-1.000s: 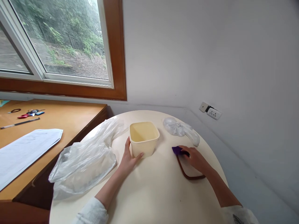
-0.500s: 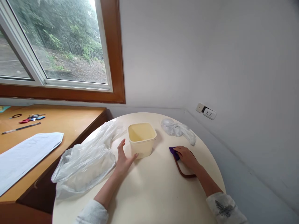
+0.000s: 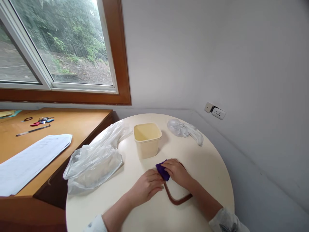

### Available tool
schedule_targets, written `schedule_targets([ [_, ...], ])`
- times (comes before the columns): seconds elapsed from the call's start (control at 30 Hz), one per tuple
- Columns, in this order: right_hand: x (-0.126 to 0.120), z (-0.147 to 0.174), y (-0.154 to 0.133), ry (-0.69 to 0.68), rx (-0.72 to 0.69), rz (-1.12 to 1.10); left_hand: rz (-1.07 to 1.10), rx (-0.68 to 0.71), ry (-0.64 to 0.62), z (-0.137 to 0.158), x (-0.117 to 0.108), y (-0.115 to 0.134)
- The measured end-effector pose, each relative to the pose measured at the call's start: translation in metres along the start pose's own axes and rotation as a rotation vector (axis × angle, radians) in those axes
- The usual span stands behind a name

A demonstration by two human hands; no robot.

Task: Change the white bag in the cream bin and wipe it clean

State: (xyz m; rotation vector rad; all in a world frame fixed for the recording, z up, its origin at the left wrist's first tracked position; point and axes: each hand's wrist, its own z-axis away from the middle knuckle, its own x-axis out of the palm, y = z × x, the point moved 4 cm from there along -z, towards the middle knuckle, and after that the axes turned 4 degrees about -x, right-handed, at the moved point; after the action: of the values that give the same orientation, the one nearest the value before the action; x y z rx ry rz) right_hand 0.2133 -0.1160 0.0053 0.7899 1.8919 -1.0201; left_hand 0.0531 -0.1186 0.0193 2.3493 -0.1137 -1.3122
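My right hand point(image 3: 178, 173) presses a folded purple cloth point(image 3: 163, 170) against the far left part of a brown rounded-square frame point(image 3: 177, 202), its fingers closed over the cloth. The frame lies on the table; its middle is the table's cream colour, and my right hand and forearm hide part of it. With bent fingers, my left hand point(image 3: 146, 187) holds the frame's left edge just below the cloth; the exact grip is partly hidden. Beyond both hands stands an open cream plastic container point(image 3: 147, 148), upright and untouched.
A crumpled clear plastic bag point(image 3: 96, 164) covers the left of the round cream table point(image 3: 135, 214). At the back right lies a knotted plastic bag point(image 3: 181, 129). A wooden desk point(image 3: 82, 117) on the left bears papers point(image 3: 36, 161), a pen point(image 3: 33, 130) and keys point(image 3: 43, 120).
My left hand has left the cream container and moved right to the frame. My right hand, the purple cloth and the frame have shifted left and nearer. The view has turned slightly.
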Motion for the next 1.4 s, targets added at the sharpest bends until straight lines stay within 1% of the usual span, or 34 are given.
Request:
schedule_targets([
  [0.07,0.004,-0.005,-0.010,-0.010,-0.043,-0.021,-0.012,0.037,-0.044,0.000,0.006,0.000],
  [0.13,0.007,-0.008,-0.014,-0.030,-0.081,-0.019,-0.039,0.044,-0.057,0.000,0.010,-0.002],
  [0.27,0.003,-0.011,-0.007,-0.081,-0.108,0.052,-0.072,0.028,-0.068,0.000,0.013,-0.002],
  [0.33,-0.003,-0.010,0.002,-0.109,-0.055,0.103,-0.084,0.011,-0.064,0.000,0.012,0.001],
  [0.47,-0.013,-0.002,0.018,-0.132,0.153,0.184,-0.137,-0.001,-0.086,-0.003,0.013,0.010],
  [0.57,-0.015,0.005,0.018,-0.116,0.245,0.222,-0.196,0.012,-0.101,-0.004,0.018,0.016],
  [0.63,-0.014,0.009,0.016,-0.106,0.293,0.246,-0.244,0.003,-0.081,-0.004,0.023,0.019],
  [0.8,-0.014,0.015,0.016,-0.076,0.391,0.282,-0.350,-0.044,0.000,-0.003,0.030,0.023],
  [0.9,-0.015,0.016,0.018,-0.060,0.443,0.289,-0.406,-0.067,0.027,-0.005,0.035,0.029],
  [1.03,-0.012,0.013,0.013,-0.055,0.486,0.301,-0.451,-0.152,-0.001,-0.015,0.052,0.037],
  [1.13,-0.009,0.011,0.005,-0.060,0.488,0.306,-0.435,-0.227,-0.041,-0.025,0.063,0.039],
  [1.2,-0.009,0.012,0.002,-0.059,0.481,0.301,-0.377,-0.216,-0.052,-0.029,0.059,0.037],
  [1.23,-0.010,0.013,0.002,-0.056,0.474,0.294,-0.339,-0.197,-0.053,-0.029,0.053,0.035],
  [1.33,-0.011,0.017,0.005,-0.058,0.449,0.258,-0.234,-0.140,-0.062,-0.021,0.022,0.022],
  [1.4,-0.011,0.019,0.009,-0.064,0.438,0.236,-0.171,-0.086,-0.100,-0.012,-0.002,0.012],
])
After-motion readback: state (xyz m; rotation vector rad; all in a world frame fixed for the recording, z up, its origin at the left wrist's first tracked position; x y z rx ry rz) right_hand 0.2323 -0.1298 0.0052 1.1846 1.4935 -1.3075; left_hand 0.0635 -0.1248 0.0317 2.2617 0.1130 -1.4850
